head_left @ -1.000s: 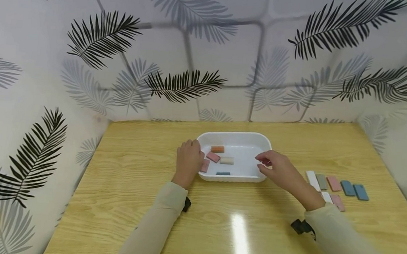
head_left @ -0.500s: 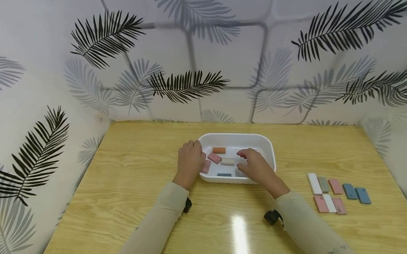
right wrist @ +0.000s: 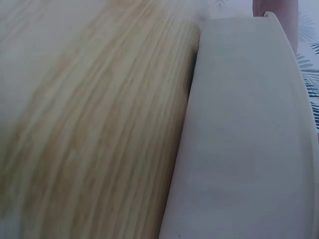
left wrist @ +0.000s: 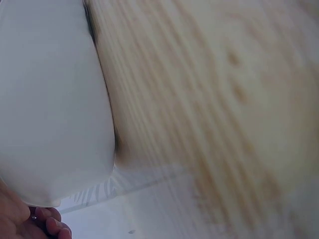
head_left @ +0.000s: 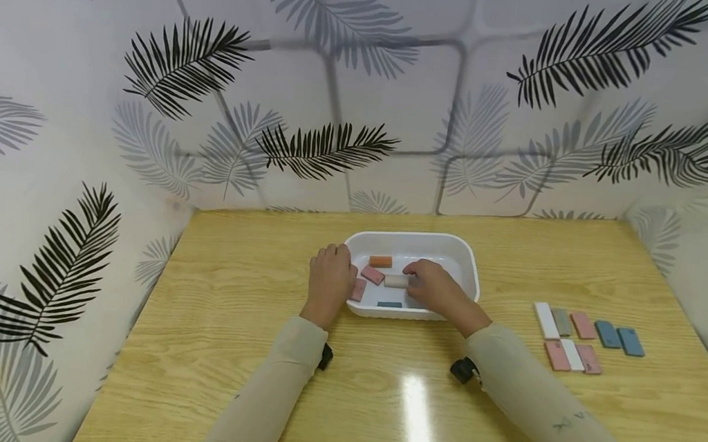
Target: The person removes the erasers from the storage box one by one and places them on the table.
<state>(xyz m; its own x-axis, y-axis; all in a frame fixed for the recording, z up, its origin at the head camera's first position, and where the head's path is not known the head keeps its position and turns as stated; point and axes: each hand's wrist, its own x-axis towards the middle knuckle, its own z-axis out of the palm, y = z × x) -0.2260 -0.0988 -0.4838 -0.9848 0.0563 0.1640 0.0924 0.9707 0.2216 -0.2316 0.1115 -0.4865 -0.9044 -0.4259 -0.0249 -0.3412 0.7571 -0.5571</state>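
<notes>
A white plastic tray (head_left: 458, 248) lies on the wooden table. My left hand (head_left: 329, 278) grips its left end, and the left wrist view shows curled fingers (left wrist: 52, 224) at the rim. My right hand (head_left: 439, 289) reaches over the near rim into the tray. Its thumb and fingertips close on the right end of a cream rectangular block (head_left: 395, 281). Around that block lie an orange block (head_left: 380, 261), a pink block (head_left: 372, 274), another pink block (head_left: 357, 290) near the left wall and a blue block (head_left: 390, 305) along the near wall.
Right of the tray, several flat blocks lie in two rows: a long white one (head_left: 547, 321), a grey-green one (head_left: 562, 322), pink ones (head_left: 583, 325) and blue ones (head_left: 631, 342). A leaf-patterned wall (head_left: 358, 173) stands behind the wooden table (head_left: 251, 261).
My right hand has moved left from the tray's right rim into the tray, and its fingers have closed in on the cream block. My left hand has stayed at the left end.
</notes>
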